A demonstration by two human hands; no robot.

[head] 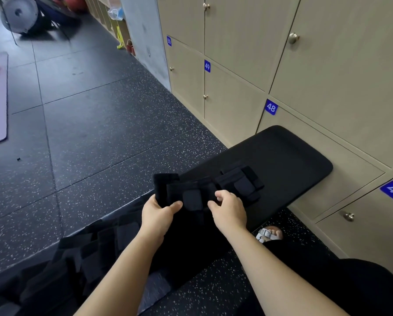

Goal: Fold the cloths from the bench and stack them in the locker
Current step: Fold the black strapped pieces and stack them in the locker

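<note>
Two-handed fold under way. Left hand curled round black cloth at its 9 o'clock edge; right hand pinching its 3 o'clock edge, over near end of bench. Folded piece at 1 o'clock. Next, likely: close fold, square edges, stack. Lockers at 2 o'clock shut.

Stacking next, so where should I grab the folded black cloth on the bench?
Probably grip the folded cloth at its right end, from the locker side: it lies flat on the bench, and its near left corner is behind your right hand.
</note>
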